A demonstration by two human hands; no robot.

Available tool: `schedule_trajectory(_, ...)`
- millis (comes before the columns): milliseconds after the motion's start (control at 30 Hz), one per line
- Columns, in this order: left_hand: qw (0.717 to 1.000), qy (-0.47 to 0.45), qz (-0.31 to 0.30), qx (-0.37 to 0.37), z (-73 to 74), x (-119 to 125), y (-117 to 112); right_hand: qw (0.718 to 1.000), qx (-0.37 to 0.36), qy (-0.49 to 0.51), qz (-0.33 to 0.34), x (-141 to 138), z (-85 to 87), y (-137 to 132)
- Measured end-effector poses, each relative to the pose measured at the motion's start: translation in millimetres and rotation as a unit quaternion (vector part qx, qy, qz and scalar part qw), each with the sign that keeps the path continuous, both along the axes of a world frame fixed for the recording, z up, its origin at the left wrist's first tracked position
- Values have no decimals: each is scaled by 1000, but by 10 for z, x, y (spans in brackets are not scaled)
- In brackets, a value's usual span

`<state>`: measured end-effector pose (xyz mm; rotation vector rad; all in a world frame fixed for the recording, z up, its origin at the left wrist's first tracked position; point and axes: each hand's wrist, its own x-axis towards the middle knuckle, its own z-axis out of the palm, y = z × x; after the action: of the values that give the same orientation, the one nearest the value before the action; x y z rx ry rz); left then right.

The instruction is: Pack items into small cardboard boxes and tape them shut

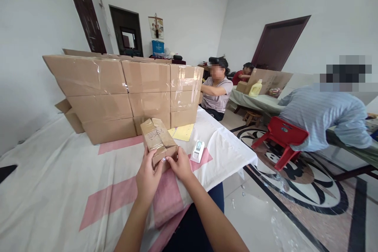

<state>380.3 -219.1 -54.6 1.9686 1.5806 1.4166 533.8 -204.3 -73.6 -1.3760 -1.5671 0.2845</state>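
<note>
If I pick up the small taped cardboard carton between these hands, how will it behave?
The small cardboard carton should feel fairly stiff, since it keeps a boxy shape. Its shiny brown tape may be slightly slippery. Flat sides make rolling unlikely.

The small carton (167, 136) hides some of my fingers (181, 156), its print (152, 134) too small to read, and the bottom edge cuts my forearms (133, 220).

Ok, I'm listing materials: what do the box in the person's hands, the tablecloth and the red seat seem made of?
Box: brown, mostly matt cardboard, by its folded flaps, with tape-like shine in places.
Tablecloth: probably matt fabric, given its creases and drape.
Red seat: likely smooth plastic, judging by its even colour and slot.
</note>
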Motion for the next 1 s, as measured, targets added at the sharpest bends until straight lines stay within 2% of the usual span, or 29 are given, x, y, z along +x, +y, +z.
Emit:
schedule_trajectory(267,1000,15,14,21,-36,0,27,1000,4,-17,-16,17,-61,26)
schedule_trajectory(633,999,14,30,-8,-2,4,-21,1000,-5,-1,-10,33,-81,-8)
schedule_trajectory(1000,1000,-18,2,3,-41,-2,-18,999,-24,-7,-20,31,-83,-13)
